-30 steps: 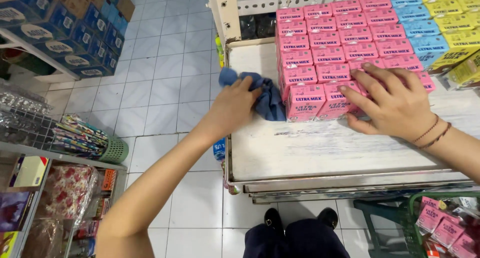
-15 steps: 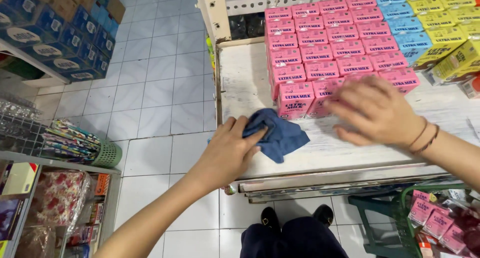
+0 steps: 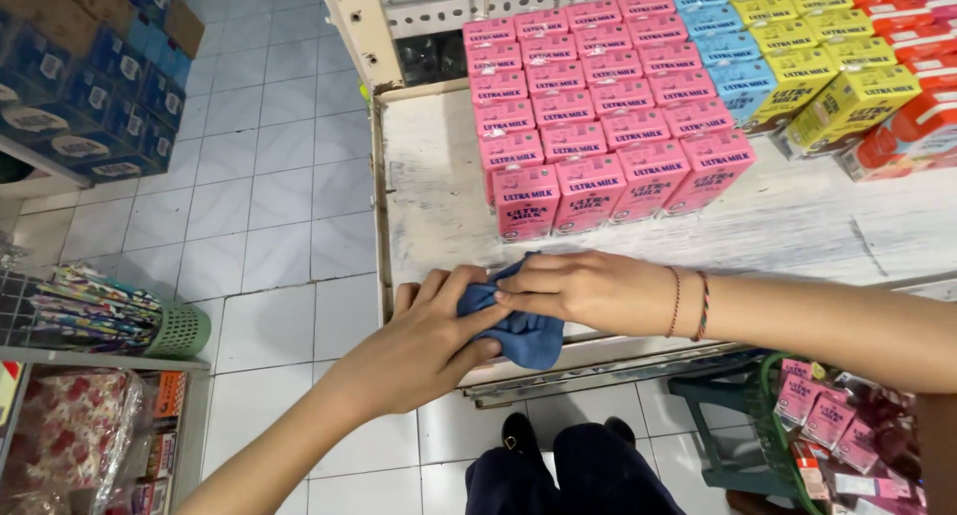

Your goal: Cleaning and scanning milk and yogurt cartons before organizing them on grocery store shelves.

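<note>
A crumpled blue cloth lies at the front edge of a worn white shelf. My left hand grips the cloth from the left, fingers curled over it. My right hand pinches its upper edge from the right, with thin bracelets on the wrist. Just behind the hands stand rows of pink cartons, upright and packed together.
Blue cartons, yellow cartons and red-orange cartons fill the shelf to the right. A green basket with pink packs sits low right. A green pen basket and blue boxes stand left, over white floor tiles.
The blue cloth has come from beside the pink cartons down to the shelf's front edge. My right hand left the cartons and now holds the cloth together with my left.
</note>
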